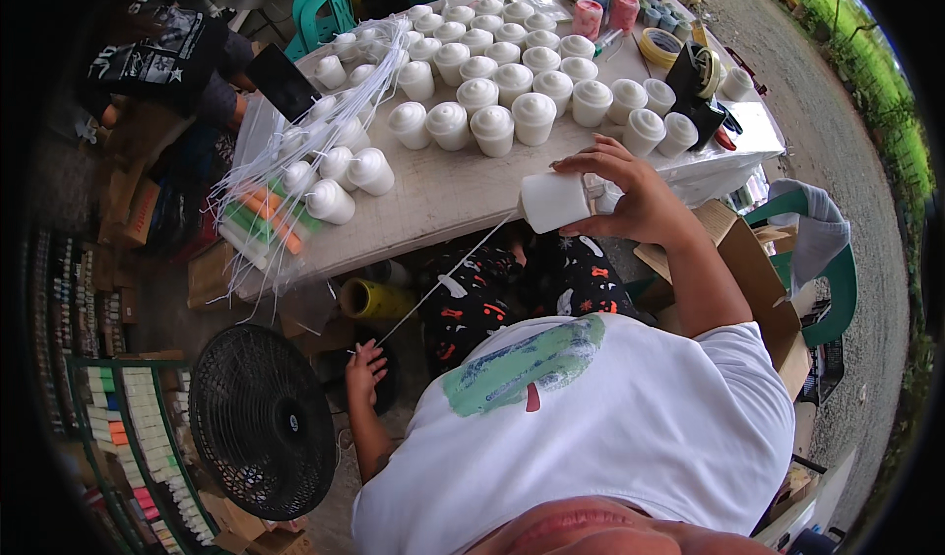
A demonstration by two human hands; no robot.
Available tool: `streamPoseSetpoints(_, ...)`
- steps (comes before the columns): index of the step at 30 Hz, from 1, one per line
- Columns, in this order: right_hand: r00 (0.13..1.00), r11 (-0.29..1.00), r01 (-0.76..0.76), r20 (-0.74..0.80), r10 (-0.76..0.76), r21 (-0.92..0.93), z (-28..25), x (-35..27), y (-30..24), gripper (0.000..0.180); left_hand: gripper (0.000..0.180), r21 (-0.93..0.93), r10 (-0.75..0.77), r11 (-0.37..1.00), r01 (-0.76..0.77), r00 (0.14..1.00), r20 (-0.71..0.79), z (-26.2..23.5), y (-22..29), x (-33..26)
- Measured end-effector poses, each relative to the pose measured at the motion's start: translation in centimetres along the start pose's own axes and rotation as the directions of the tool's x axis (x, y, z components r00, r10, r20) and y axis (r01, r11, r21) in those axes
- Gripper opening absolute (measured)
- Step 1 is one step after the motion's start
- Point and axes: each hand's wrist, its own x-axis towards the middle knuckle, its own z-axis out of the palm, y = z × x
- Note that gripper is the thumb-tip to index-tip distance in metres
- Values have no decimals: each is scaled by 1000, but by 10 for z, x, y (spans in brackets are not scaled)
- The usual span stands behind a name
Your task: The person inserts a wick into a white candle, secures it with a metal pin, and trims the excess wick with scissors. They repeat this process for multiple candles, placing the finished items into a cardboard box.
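Observation:
A white cup-shaped candle [553, 204] is tipped on its side above the table's near edge, gripped between the thumb and fingers of my right hand [635, 196]. From its left end a thin white wick [443, 281] stretches straight down to the left. My left hand [365, 370], low beside the fan, has its fingers closed on the far end of that wick. Many similar white candles [493, 130] stand upright in rows on the table [433, 193]. A bundle of loose white wicks [330, 127] lies across the candles on the left and hangs over the edge.
Orange and green sticks [271, 211] lie at the table's left corner. A tape dispenser [701, 88] and coloured candles [624, 12] stand on the right side. A black fan [261, 422] is beside my left arm. Another person [157, 53] sits at the far left. A cardboard box [758, 289] is at my right.

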Motion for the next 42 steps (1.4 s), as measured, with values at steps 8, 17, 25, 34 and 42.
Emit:
streamPoseSetpoints(8, 994, 994, 108, 4, -108, -29, 19, 14, -14, 58, 58, 276, 401, 705, -653, 689, 604, 77, 165, -67)
streamPoseSetpoints(17, 985, 986, 163, -59, -164, -15, 21, 1, -26, 58, 91, -403, 686, 452, -796, 21, 727, 242, 196, -81)
streamPoseSetpoints(25, 883, 996, 30, -469, 15, 88, -66, -35, 22, 30, 68, -495, 687, 664, -560, 195, 700, 260, 187, -87)
streamPoseSetpoints(34, 550, 494, -826, -576, 605, -270, -163, -86, 266, 36, 74, -562, 647, 724, -399, 112, 754, 247, 203, -91)
streamPoseSetpoints(42, 508, 373, -803, -205, 837, -465, -179, -53, 299, 20, 66, -527, 709, 634, -566, 155, 688, 232, 220, -107)
